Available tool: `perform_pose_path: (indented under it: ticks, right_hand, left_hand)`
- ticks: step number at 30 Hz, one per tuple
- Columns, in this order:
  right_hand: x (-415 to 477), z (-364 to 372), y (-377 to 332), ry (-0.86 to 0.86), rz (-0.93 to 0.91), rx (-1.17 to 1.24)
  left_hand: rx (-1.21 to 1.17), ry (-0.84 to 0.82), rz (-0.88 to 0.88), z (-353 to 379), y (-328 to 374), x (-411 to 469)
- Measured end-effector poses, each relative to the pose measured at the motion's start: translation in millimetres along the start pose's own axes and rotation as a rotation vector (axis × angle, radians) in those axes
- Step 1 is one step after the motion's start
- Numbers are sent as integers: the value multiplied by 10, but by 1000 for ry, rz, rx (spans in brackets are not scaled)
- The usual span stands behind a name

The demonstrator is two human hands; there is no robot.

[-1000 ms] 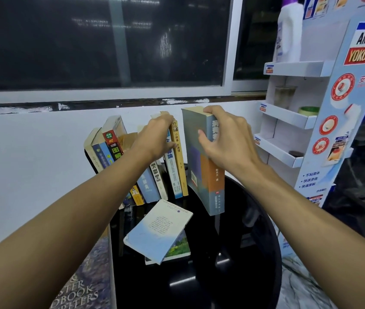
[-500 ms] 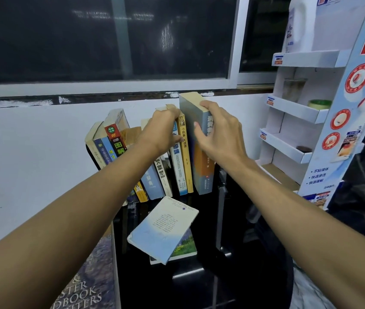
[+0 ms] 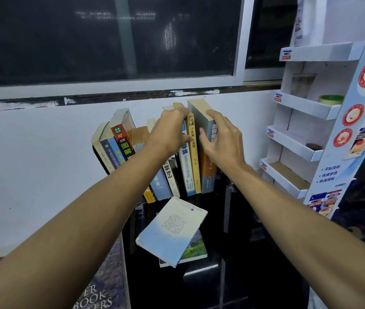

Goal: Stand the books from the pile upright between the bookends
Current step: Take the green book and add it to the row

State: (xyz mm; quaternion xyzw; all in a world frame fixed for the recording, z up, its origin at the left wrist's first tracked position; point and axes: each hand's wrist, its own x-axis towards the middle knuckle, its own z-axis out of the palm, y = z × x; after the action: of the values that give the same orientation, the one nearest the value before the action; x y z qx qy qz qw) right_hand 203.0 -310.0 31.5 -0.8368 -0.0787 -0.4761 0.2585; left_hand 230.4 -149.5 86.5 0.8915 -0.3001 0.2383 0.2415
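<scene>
A row of books (image 3: 186, 166) stands on a black glossy table (image 3: 255, 253) against the white wall, leaning left. My right hand (image 3: 219, 139) grips the grey-and-orange book (image 3: 208, 177) at the row's right end, standing against a yellow-spined book (image 3: 196, 161). My left hand (image 3: 170, 130) rests on the tops of the books in the middle of the row, fingers curled over their upper edges. In front lies the pile: a pale blue book (image 3: 172, 230) flat on top of a green-covered one (image 3: 193, 248). No bookend is clearly visible.
A white cardboard display rack (image 3: 306, 134) with several shelves stands right of the row, close to my right forearm. A large book with white lettering (image 3: 101, 293) lies at the lower left beside the table. A dark window runs above the wall.
My right hand carried the grey-and-orange book back and left, and set it upright against the yellow-spined book. The left hand stayed on the row's tops.
</scene>
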Motion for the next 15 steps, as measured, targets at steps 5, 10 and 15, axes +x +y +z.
perform_pose_path:
  ticks: [5, 10, 15]
  right_hand:
    - [42, 45, 16, -24, 18, -11]
    - [90, 59, 28, -70, 49, -5]
    - [143, -8, 76, -148, 65, 93]
  left_hand:
    - [2, -3, -9, -18, 0, 10]
    - [-1, -8, -4, -26, 16, 3]
    - [0, -7, 3, -29, 19, 7]
